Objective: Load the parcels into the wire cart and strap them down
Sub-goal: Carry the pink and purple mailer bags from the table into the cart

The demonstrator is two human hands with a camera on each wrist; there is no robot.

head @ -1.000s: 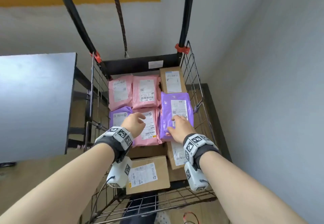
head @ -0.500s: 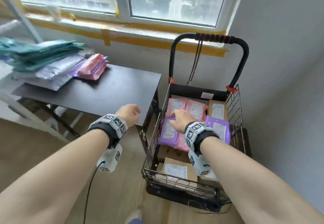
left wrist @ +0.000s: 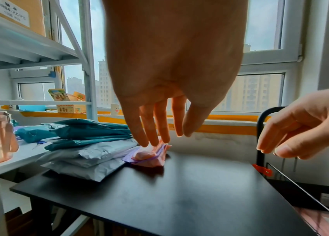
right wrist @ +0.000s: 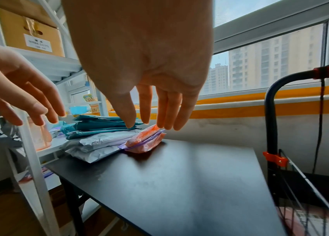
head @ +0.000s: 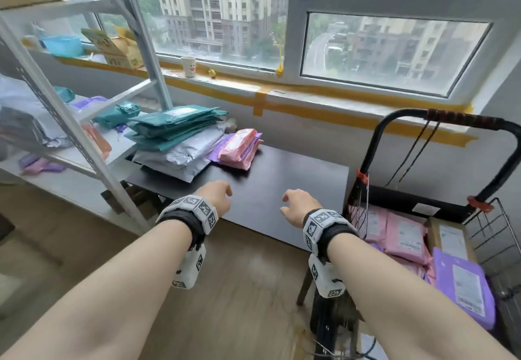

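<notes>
Grey daylight is coming through a big window with yellow tape along the sill, a white metal shelf rack (head: 84, 139) is standing at the left, and a black table (head: 270, 187) is sitting between the rack and the wire cart (head: 490, 235). Both hands are hovering over the table's near edge, holding nothing: the left hand (head: 217, 196) has fingers hanging loose and slightly spread, and the right hand (head: 298, 201) is relaxed too, thumb and fingers apart. They are pointing at the small pink and purple parcels (head: 239, 148) lying at the table's far left corner, just beside a stack of teal and grey mailers (head: 174, 139) overhanging the left edge. In the cart, pink mailers (head: 403, 235), a purple mailer (head: 465, 289) and a cardboard box (head: 451, 238) are already lying flat. A dark strap cord (head: 420, 145) is hanging from the cart handle (head: 462, 118), not yet across the load.

Judging risks: the bags look slick and floppy, so grabbing several at once could be letting one slide off the table's edge. Pulling the pink pile could be dragging the leaning mailer stack beside it. Carrying across, a bag corner could be snagging on the cart's wire side. Loading higher could be leaving the cord too short.
</notes>
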